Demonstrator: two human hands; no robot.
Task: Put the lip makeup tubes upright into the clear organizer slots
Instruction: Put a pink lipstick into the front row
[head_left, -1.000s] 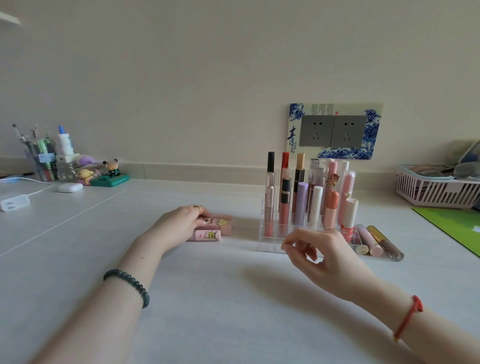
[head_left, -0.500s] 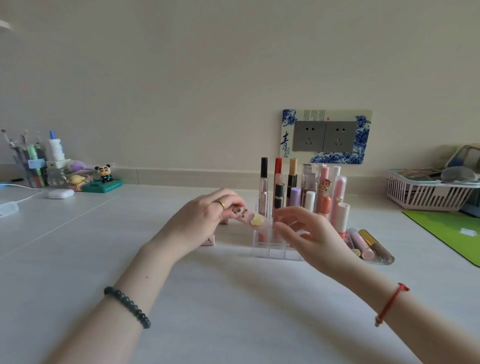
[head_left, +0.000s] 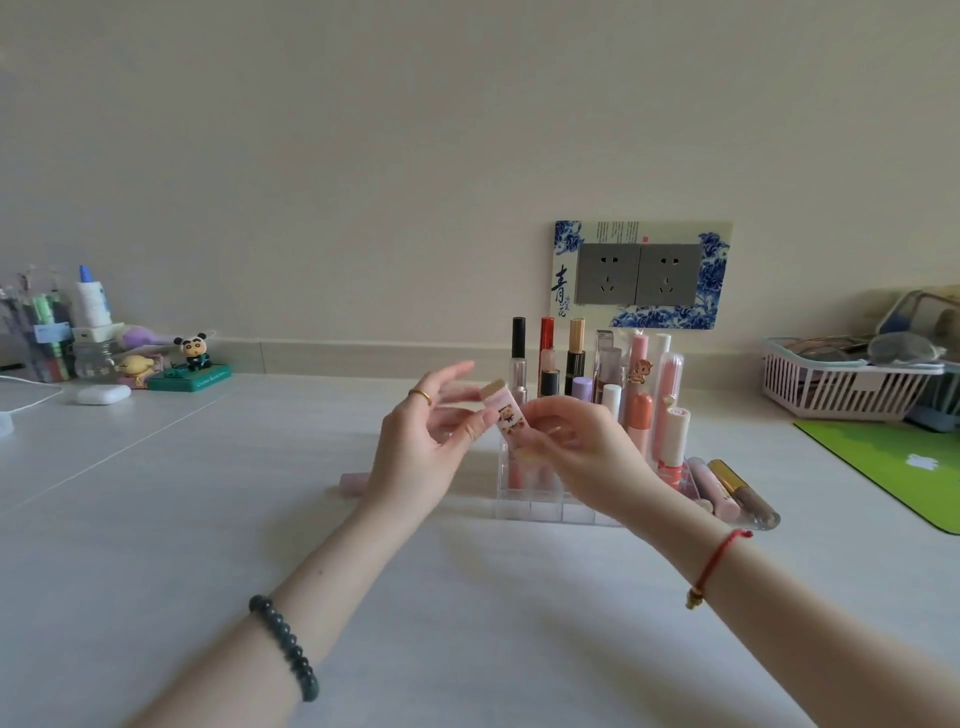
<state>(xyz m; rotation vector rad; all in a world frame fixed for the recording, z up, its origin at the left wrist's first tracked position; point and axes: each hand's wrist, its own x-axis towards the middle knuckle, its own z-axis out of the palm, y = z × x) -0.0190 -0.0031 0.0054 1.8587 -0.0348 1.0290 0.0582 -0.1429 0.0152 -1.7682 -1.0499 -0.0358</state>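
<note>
A pale desk runs to a cream wall with a twin socket. On my feed the clear organizer sits mid-desk, its far slots holding upright tubes. Above its near left corner, the right hand pinches a pink tube (cartoon label, top tilted left). The left hand is spread loose, thumb touching it. Loose tubes lie just right of the organizer.
</note>
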